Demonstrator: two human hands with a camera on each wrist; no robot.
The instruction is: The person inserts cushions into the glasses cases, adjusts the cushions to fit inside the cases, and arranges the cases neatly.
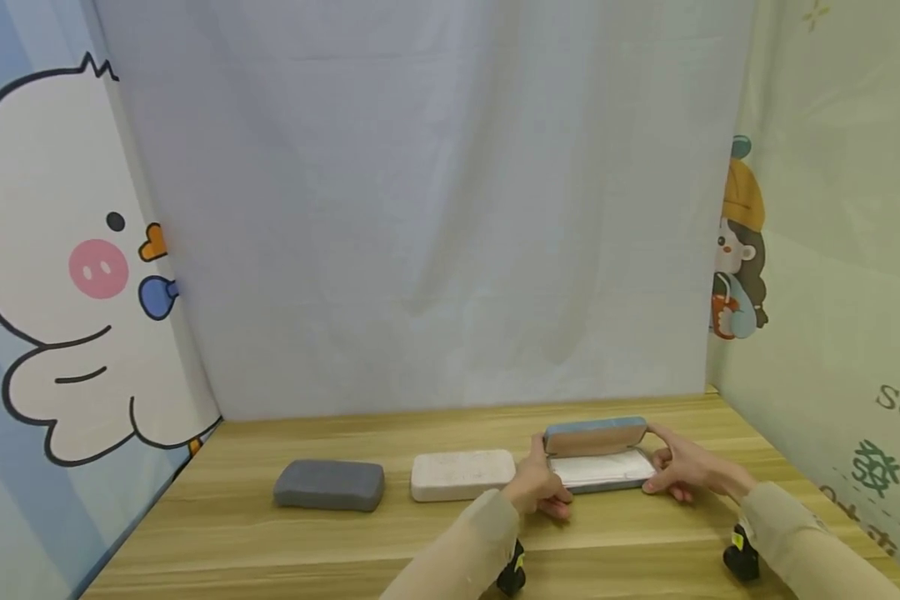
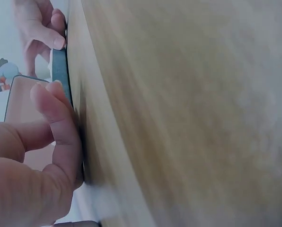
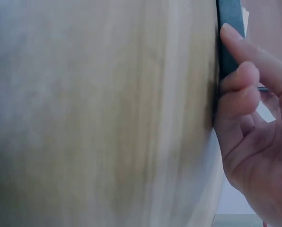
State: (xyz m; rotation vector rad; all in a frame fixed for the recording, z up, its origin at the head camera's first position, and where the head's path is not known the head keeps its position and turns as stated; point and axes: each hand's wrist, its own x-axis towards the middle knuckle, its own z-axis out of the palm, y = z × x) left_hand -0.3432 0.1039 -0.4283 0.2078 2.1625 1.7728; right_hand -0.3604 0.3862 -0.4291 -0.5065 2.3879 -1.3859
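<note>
A blue-grey glasses case (image 1: 603, 486) lies on the wooden table with its lid (image 1: 596, 438) raised, showing a brown inner side and a whitish lining or cloth in the base. My left hand (image 1: 537, 483) grips its left end, index finger up along the lid and thumb at the front corner. At the opposite end my right hand (image 1: 682, 467) holds the case, its thumb on the front corner and a finger by the lid. In the left wrist view, the front edge of the case (image 2: 60, 71) runs between both hands. Fingers partly hide the ends.
A white case (image 1: 461, 475) stands shut just left of my left hand. Farther left sits a dark grey case (image 1: 328, 485), also shut. A pale curtain (image 1: 435, 208) hangs behind the table (image 1: 330, 554), with printed cloths on both sides.
</note>
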